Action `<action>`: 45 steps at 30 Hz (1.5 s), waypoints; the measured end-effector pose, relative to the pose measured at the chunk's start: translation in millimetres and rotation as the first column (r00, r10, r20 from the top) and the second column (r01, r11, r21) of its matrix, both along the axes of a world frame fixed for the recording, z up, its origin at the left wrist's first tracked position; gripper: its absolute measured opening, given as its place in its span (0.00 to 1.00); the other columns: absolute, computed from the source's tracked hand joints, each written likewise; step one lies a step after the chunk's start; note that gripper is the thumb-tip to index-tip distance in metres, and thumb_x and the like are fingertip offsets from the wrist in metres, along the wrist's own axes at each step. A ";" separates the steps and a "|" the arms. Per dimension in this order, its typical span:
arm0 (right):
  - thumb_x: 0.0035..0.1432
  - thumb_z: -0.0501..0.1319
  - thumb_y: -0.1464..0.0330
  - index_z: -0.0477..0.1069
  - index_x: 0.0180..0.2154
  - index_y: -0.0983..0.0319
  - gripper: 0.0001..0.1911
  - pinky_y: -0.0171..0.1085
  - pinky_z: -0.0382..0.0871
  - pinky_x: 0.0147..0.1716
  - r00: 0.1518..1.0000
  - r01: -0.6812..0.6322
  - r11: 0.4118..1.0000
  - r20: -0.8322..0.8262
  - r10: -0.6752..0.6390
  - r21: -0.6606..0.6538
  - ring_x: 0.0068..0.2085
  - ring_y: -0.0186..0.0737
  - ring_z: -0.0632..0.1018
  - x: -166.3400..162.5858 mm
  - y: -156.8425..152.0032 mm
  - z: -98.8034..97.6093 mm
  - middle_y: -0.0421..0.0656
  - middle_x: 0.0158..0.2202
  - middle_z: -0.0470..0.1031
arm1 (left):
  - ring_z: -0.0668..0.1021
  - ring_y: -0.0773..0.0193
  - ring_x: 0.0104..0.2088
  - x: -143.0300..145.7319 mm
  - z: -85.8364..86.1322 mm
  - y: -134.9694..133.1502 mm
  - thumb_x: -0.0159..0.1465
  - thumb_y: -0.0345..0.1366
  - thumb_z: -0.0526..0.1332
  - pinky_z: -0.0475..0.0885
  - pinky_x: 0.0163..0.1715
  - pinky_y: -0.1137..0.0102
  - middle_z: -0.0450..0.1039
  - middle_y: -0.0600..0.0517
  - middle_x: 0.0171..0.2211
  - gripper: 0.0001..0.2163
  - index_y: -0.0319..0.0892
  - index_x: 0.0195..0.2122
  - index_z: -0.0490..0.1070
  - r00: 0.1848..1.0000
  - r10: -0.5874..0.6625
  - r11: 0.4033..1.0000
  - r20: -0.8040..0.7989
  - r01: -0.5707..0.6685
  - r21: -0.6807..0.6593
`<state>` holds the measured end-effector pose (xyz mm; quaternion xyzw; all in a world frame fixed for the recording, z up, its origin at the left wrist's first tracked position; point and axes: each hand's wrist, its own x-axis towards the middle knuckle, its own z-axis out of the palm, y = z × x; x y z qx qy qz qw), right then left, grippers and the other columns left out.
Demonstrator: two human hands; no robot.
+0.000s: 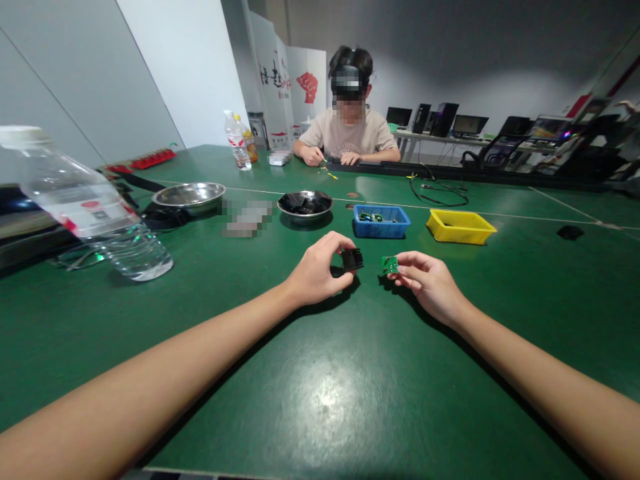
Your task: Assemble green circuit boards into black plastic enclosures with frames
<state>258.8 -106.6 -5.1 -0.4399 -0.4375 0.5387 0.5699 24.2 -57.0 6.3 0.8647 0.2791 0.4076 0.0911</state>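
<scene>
Between the thumb and fingers of my left hand [320, 272] is a small black plastic housing [352, 259], its ridged side facing right. My right hand [431, 279] pinches a small green circuit board [389, 265] by its right edge. A short gap separates the board from the housing, both held just above the green table [320, 380]. Beyond them stands a blue bin [381, 229] with circuit boards inside. To its left, a metal bowl [305, 215] holds black plastic parts. A yellow bin [461, 228] is at the right.
A tilted water bottle [95, 200] is at the left, near a wide metal dish [189, 197]. Two more bottles [237, 141] stand farther back. A black cable [440, 193] and a dark piece [570, 232] lie to the right. Across the table sits another person [350, 130].
</scene>
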 end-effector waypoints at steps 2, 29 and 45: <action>0.39 0.75 0.67 0.75 0.31 0.62 0.15 0.35 0.72 0.31 1.000 0.006 1.000 -0.008 -0.006 -0.004 0.30 0.37 0.80 -0.6 -0.4 0.7 0.40 0.26 0.79 | 0.77 0.62 0.39 0.4 -0.9 -0.3 0.56 0.28 0.64 0.74 0.43 0.66 0.74 0.50 0.39 0.14 0.40 0.43 0.68 1.000 0.016 1.000 0.021 -0.015 -0.024; 0.36 0.76 0.67 0.77 0.29 0.62 0.15 0.35 0.71 0.30 1.000 0.022 1.000 -0.001 -0.022 -0.001 0.29 0.36 0.79 -2.7 -2.0 3.7 0.40 0.26 0.78 | 0.80 0.58 0.46 -0.7 -1.7 -1.8 0.61 0.31 0.65 0.74 0.48 0.64 0.79 0.48 0.46 0.16 0.41 0.50 0.70 0.998 0.014 0.997 0.057 -0.009 -0.081; 0.38 0.77 0.65 0.78 0.32 0.62 0.17 0.34 0.71 0.28 0.995 0.040 0.999 -0.089 -0.040 0.000 0.29 0.35 0.79 -1.1 0.5 1.9 0.40 0.28 0.78 | 0.80 0.59 0.46 -0.2 0.8 -3.0 0.60 0.29 0.65 0.74 0.49 0.63 0.78 0.47 0.45 0.16 0.40 0.50 0.70 0.999 -0.007 0.997 0.048 0.011 -0.073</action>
